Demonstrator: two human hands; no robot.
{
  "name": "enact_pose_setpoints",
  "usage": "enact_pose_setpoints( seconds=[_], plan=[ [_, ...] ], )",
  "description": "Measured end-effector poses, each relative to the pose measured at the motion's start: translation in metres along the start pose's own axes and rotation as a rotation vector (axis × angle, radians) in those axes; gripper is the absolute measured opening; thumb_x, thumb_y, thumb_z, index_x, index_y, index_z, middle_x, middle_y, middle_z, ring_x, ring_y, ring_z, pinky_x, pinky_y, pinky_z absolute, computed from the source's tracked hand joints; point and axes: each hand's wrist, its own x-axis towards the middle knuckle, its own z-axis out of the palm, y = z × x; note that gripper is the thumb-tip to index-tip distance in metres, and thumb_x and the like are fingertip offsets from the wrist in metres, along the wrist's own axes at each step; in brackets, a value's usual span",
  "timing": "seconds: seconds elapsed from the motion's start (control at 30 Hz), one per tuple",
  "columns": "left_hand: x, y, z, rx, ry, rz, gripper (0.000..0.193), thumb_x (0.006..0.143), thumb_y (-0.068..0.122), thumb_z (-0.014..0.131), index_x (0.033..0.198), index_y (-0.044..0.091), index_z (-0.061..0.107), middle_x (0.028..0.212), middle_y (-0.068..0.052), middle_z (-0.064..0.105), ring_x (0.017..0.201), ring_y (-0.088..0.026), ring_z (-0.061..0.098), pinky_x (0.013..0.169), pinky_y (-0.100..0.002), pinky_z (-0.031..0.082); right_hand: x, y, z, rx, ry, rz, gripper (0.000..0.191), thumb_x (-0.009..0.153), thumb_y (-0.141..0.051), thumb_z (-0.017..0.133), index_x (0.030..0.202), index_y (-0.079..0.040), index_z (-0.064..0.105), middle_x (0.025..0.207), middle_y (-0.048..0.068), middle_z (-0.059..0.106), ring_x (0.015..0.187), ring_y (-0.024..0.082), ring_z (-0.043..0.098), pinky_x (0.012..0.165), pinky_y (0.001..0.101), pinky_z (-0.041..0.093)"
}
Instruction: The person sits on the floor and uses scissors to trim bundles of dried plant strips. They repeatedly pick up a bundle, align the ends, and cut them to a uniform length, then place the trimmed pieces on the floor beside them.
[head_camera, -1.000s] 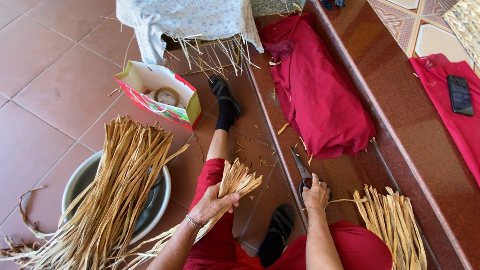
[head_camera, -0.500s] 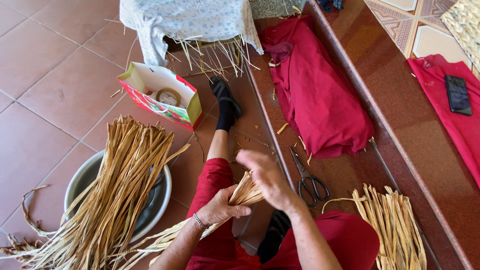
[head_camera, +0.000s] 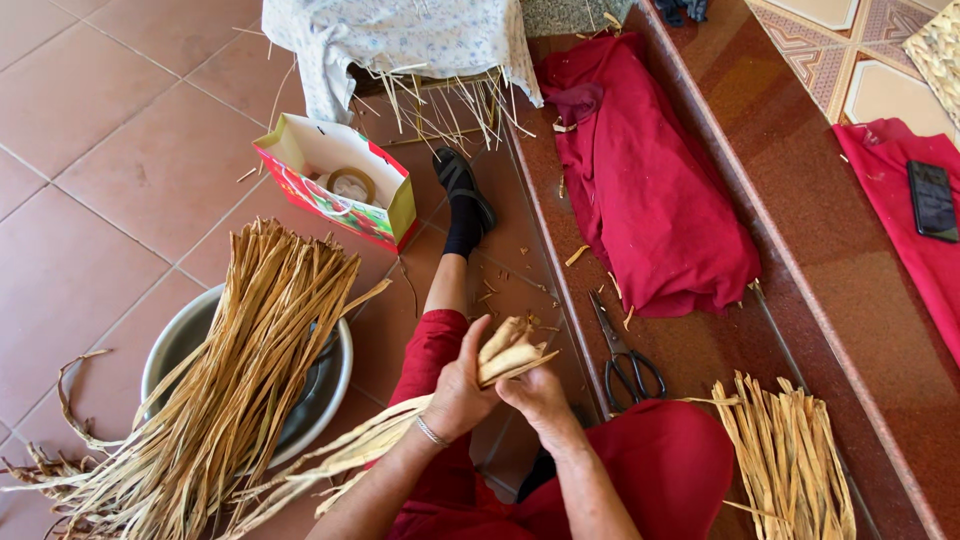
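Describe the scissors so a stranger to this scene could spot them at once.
Start at the large crumpled red cloth on the polished brown stone step. Just below its lower edge lie the black-handled metal scissors, blades pointing up toward the cloth, between the person's right hand and a bundle of cut dry straw strips. They are the only metal tool among cloth and straw.

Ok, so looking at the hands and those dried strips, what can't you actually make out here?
All in the head view:
- Strip bundle: the left hand and right hand cover its middle, so how it is gripped is hidden.
- Metal basin: its contents are covered by the big pile of strips.
- Cut strips: their lower ends are cut off by the bottom edge.
- Phone: screen too dark and small to tell.
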Motion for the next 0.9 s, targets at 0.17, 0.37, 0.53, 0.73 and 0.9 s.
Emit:
enact_pose_setpoints(
  seconds=[0.17,0.37,0.53,0.73,0.9],
  plan=[
    [-0.007,0.008,0.009,0.458,-0.078,0.124,0.089,0.082,0.009,0.073,0.160,0.013,0.030,0.104,-0.019,0.071,0.095,-0.037,0.070,0.083,-0.046,0.056,0.007,0.013,0.015,0.162,0.180,0.058,0.068,0.093,-0.045,0.071,0.133,0.009,0.059,0.127,0.026,0.070,0.117,0.029,0.067,0.104,0.0414,0.052],
    [-0.031,0.037,-0.004,0.692,0.215,0.490,0.091,0.063,0.012,0.078,0.146,0.005,0.040,0.112,-0.020,0.065,0.105,-0.039,0.061,0.092,-0.052,0.046,0.018,0.006,0.016,0.283,0.294,-0.043,0.036,0.106,-0.030,0.056,0.113,0.003,0.067,0.118,0.024,0.072,0.108,0.030,0.068,0.099,0.0451,0.053],
    [-0.088,0.036,-0.002,0.390,-0.013,0.386,0.064,0.091,0.031,0.084,0.144,0.015,0.052,0.132,-0.008,0.065,0.125,-0.027,0.059,0.112,-0.044,0.048,0.024,-0.013,-0.017,0.522,0.311,-0.320,0.029,0.109,-0.035,0.056,0.101,-0.008,0.062,0.094,0.011,0.068,0.101,0.030,0.068,0.105,0.0558,0.050],
    [-0.058,0.009,0.013,-1.182,-0.210,-0.463,0.068,0.088,0.053,0.061,0.144,0.017,0.046,0.138,-0.003,0.065,0.129,-0.022,0.059,0.107,-0.045,0.046,0.003,-0.009,-0.022,0.629,0.197,-0.345,0.028,0.110,-0.036,0.053,0.101,-0.010,0.061,0.088,0.005,0.058,0.097,0.025,0.060,0.114,0.0586,0.043],
    [-0.011,0.007,-0.005,-1.489,0.291,-0.486,0.036,0.103,0.037,0.055,0.123,0.007,0.055,0.121,-0.015,0.070,0.116,-0.029,0.068,0.104,-0.047,0.051,-0.032,0.000,-0.033,0.589,0.090,-0.307,0.032,0.112,-0.038,0.052,0.103,-0.010,0.062,0.085,0.002,0.050,0.092,0.023,0.052,0.112,0.0570,0.040]
  ],
)
